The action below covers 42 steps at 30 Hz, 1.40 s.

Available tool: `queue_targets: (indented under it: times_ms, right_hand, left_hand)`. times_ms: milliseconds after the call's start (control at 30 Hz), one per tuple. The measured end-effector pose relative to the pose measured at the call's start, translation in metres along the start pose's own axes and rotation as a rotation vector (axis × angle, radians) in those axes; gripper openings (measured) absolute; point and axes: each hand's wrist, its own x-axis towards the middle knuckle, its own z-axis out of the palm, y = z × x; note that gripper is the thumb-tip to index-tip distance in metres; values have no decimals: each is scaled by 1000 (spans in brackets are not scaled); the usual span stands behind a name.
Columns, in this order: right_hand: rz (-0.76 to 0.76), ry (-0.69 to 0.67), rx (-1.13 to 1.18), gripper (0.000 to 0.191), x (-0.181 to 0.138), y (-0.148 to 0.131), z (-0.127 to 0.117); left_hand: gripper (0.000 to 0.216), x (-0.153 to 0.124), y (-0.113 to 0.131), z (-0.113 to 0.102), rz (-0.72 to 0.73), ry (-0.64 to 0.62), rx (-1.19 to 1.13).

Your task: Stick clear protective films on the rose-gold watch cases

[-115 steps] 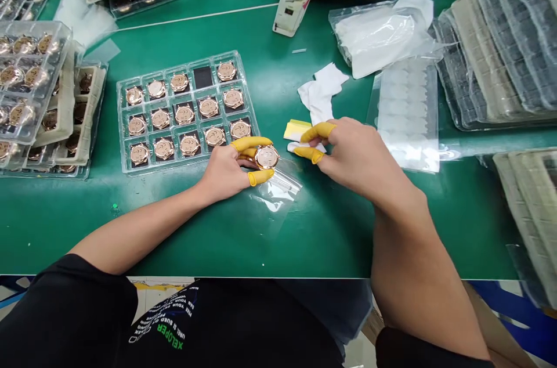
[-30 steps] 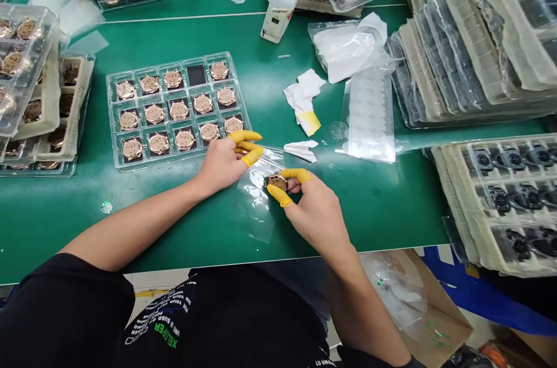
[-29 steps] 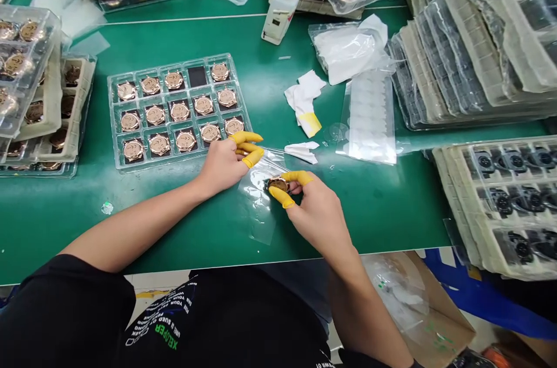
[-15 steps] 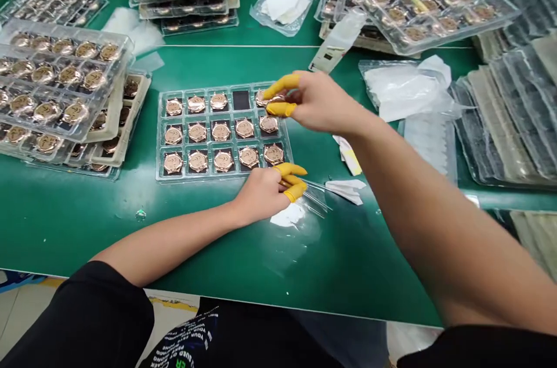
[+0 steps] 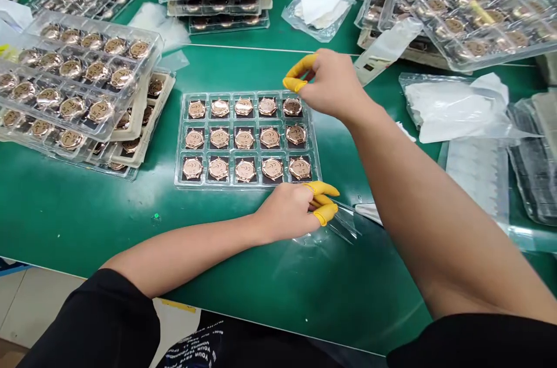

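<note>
Newly seated, a rose-gold watch case (image 5: 267, 105) lies in the far row of a clear plastic tray (image 5: 217, 186), one pocket in from the far right corner; in the earlier frame that pocket shows only dark backing. A worker's right hand (image 5: 333, 80), over the corner pocket half a second before, now hovers at the tray's far edge. All fifteen pockets hold a case, which suggests the tray has its full count.

The seated case lies left of the right hand's yellow-covered fingertips (image 5: 296, 85), apart from them and a little nearer the front edge of the green tabletop (image 5: 243, 281). Index finger and thumb curl toward each other with nothing visible between; whether the tips meet, the view does not settle. Just beside the tray's near right corner, the left hand (image 5: 291, 211) spreads its fingertips slightly over a clear film (image 5: 346, 226) that trails off to the right; whether they pinch it, one cannot tell. Stacked trays (image 5: 139, 104) of similar cases stand on the tabletop's left side, and a plastic bag of white cloths (image 5: 456, 104) lies toward the right, beyond the right forearm.
</note>
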Motion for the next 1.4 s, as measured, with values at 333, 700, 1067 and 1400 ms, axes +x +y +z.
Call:
queue_targets:
  times_ms: [333,700,1067,1400]
  right_hand:
    - [154,67,48,19,-24,-16,-2]
    - [-1,-153,-61,22,7,-53,78]
    - [160,60,370,43,-94,-75,-15]
    - [761,-233,979,82,-230,-36,-57]
  left_hand:
    - [32,-1,4,-2,1,-4,0]
    - [22,1,-3,-1,102,10,-17]
    - [30,3,-1,-3,-2,76,-82]
    - [64,0,0,-5,6,29,-193]
